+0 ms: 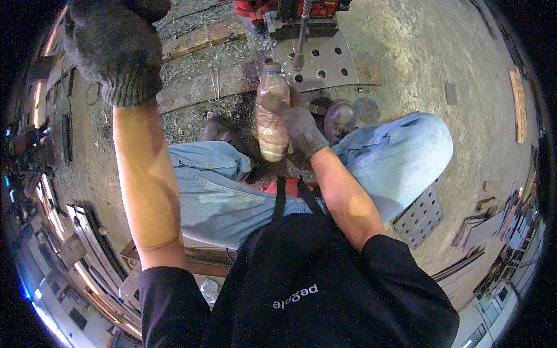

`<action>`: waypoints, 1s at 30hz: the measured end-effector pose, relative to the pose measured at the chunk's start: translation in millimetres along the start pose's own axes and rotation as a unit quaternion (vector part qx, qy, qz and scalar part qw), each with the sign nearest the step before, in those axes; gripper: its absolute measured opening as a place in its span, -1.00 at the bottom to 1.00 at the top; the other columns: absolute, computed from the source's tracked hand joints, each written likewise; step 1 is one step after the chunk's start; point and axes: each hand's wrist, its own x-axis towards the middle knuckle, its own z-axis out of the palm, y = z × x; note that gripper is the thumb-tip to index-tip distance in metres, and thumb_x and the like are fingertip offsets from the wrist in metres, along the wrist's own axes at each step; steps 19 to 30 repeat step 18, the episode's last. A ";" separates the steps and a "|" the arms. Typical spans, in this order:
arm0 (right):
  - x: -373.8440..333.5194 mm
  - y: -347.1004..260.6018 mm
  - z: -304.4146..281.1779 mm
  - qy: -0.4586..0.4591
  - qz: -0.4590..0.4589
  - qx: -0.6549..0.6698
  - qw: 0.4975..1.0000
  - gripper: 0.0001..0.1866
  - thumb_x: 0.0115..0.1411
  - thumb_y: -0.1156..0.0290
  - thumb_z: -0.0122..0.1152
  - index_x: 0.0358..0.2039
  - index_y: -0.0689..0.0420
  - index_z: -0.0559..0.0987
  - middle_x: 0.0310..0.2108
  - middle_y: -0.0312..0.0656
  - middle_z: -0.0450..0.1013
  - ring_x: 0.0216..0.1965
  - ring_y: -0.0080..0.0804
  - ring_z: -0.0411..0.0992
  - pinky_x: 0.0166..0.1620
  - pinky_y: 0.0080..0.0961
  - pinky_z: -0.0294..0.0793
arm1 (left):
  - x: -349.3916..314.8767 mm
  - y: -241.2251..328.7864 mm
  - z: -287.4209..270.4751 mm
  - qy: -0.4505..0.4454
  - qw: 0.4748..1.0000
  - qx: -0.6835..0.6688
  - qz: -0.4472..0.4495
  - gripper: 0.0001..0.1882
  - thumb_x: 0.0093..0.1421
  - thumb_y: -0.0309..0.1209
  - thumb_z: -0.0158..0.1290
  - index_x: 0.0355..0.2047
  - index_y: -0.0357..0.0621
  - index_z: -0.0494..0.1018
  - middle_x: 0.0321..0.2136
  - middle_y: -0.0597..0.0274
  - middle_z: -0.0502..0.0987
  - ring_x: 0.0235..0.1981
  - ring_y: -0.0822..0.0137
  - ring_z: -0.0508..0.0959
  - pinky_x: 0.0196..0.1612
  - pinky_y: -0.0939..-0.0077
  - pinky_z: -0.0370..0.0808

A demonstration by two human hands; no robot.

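My right hand (299, 123), in a dark grey knit glove, is wrapped round a clear plastic bottle (271, 136) of murky brownish liquid. The bottle's dark top points away from me, toward a drill bit (301, 37) that hangs from a red machine (255, 8). Under the bit lies a steel plate (330, 62) with several round holes. My left hand (119, 52), gloved the same way, is raised at the upper left with its fingers curled closed. What it grips, if anything, is hidden at the picture's top edge.
Metal shavings are strewn around long flat bars (203, 87) at the machine's foot. My boots (340, 120) stand close to the plate. Another perforated plate (419, 219) lies beside my right leg. Metal strips (96, 243) lie at left, and a clear bottle (130, 285) sits behind my left arm.
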 end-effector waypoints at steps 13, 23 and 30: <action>2.0 4.7 1.4 0.001 0.026 0.107 0.994 -0.33 0.08 0.16 0.41 0.16 0.13 0.40 -0.05 -0.20 0.46 -0.14 -0.40 0.49 -0.09 -0.41 0.56 | 0.0 11.7 6.8 0.004 0.999 0.024 -0.030 -0.47 0.38 0.07 -0.08 -0.39 -0.15 0.58 -0.76 0.40 0.38 -0.84 0.59 0.13 -0.77 0.61 0.05; 7.2 16.2 -7.2 -0.022 0.106 0.055 0.993 -0.32 0.11 0.06 0.35 0.15 0.15 0.41 -0.05 -0.18 0.47 -0.14 -0.39 0.49 -0.09 -0.41 0.55 | -0.6 20.0 11.4 0.009 0.997 -0.023 -0.066 -0.46 0.36 0.09 -0.06 -0.39 -0.15 0.58 -0.76 0.40 0.37 -0.83 0.58 0.13 -0.77 0.61 0.04; 7.2 16.2 -7.2 -0.022 0.106 0.055 0.993 -0.32 0.11 0.06 0.35 0.15 0.15 0.41 -0.05 -0.18 0.47 -0.14 -0.39 0.49 -0.09 -0.41 0.55 | -0.6 20.0 11.4 0.009 0.997 -0.023 -0.066 -0.46 0.36 0.09 -0.06 -0.39 -0.15 0.58 -0.76 0.40 0.37 -0.83 0.58 0.13 -0.77 0.61 0.04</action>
